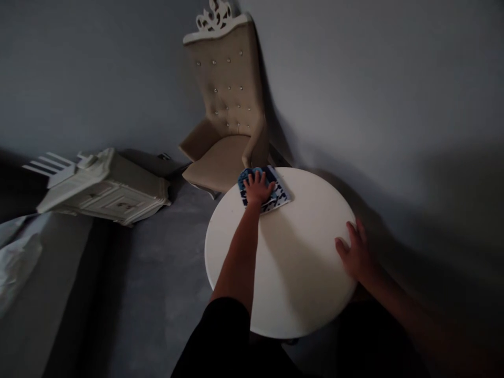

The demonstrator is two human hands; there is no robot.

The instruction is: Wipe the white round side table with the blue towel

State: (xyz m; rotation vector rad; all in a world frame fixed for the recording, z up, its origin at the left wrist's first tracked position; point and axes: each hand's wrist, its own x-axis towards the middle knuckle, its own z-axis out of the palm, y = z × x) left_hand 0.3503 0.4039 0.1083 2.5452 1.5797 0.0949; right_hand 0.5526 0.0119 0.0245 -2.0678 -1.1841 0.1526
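Note:
My left hand [258, 190] lies flat with fingers spread on a folded blue, black and white patterned cloth [281, 193]. The cloth rests on the far edge of a round white table [311, 210], partly under my palm. At the table's right rim is my right hand [357, 253], its fingers apart, touching the edge of the top with nothing in it. Dark shadows of my arm fall across the tabletop.
Just beyond the table stands a beige tufted armchair [226, 89] with a carved white crest, close to the grey wall [354, 79]. To the left is a white nightstand [122, 197] with a white slatted object [53, 165] on top. A bed edge [59, 262] fills the lower left.

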